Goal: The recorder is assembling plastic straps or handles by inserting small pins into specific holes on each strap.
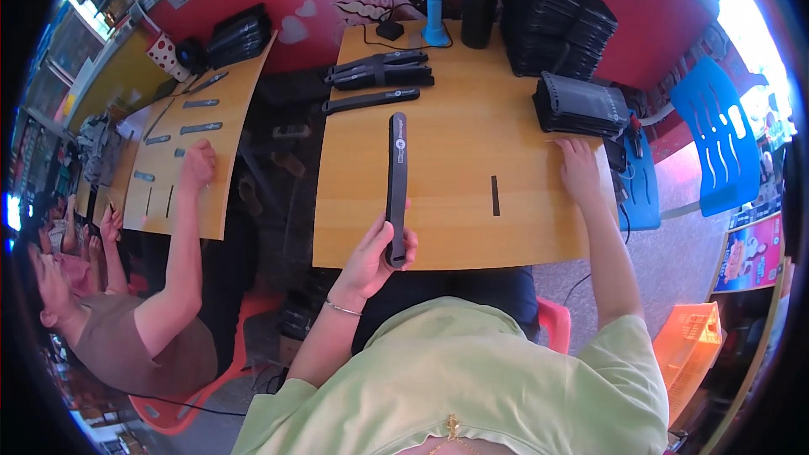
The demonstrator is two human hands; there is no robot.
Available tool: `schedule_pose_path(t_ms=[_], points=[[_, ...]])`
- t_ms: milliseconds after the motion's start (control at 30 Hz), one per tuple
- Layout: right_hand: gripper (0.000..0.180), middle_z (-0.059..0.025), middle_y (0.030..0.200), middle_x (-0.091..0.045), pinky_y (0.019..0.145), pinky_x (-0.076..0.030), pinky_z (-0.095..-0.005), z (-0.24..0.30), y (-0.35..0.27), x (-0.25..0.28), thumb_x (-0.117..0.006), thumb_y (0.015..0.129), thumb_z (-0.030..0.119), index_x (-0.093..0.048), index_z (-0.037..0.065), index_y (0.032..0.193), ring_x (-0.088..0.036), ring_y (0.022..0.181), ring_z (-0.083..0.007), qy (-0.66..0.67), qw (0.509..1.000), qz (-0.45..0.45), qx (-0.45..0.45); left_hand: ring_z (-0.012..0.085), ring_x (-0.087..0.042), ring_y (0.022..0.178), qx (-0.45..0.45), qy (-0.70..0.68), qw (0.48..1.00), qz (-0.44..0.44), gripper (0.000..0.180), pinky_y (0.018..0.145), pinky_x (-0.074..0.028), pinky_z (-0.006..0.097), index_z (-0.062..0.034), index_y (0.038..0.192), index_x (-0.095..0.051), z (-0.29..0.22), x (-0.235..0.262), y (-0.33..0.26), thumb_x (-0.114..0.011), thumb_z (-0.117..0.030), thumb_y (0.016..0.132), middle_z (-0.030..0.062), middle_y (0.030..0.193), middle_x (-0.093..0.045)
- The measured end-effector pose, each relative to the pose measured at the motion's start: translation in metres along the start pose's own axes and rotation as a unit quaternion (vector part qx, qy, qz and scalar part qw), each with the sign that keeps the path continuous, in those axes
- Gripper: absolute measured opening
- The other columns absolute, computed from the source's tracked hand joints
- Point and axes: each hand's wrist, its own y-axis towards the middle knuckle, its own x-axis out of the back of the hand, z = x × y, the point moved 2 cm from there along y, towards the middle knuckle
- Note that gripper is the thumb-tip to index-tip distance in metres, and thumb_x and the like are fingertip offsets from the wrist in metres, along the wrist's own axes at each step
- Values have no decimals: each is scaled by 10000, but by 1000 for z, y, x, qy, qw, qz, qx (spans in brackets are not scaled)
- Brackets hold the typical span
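My left hand (377,251) is closed round the near end of a long black strap (399,160) with pale print. The strap is held upright in the picture, its far end over the table (447,236). At the table's right edge my right hand (580,170) rests with its fingers stretched out, just short of a stack of black and clear plastic sleeves (581,108). A thin pale sliver shows at those fingertips, too small to name. A short dark strip (495,195) lies between my hands. Another black strap (371,101) and a bundle of straps (379,72) lie farther back.
A blue fan (434,0), a black cylinder (480,4) and a tall stack of black packages (556,17) stand at the back. A co-worker's hand (199,162) is over the left table (215,215), where several straps lie. A blue chair (715,135) stands right.
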Motion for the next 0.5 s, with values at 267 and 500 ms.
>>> schedule_pose_path(t_ms=[267,500], points=[[164,-120,828,-588,712,-481,-405,2,13,7,-544,731,3,-563,64,881,-583,782,-309,3,997,78,-24,152,-572,780,-20,-16,999,-42,470,644,-476,276,-153,1401,-276,2,-3,10,-427,-276,974,72,898,-560],[149,-116,807,-594,618,-494,-359,76,-15,40,-565,767,29,-627,67,897,-607,696,-281,144,985,95,-6,219,-603,955,-134,-50,989,-45,486,789,-539,325,-132,1392,-287,-7,-8,30,-486,-178,951,112,1033,-586]])
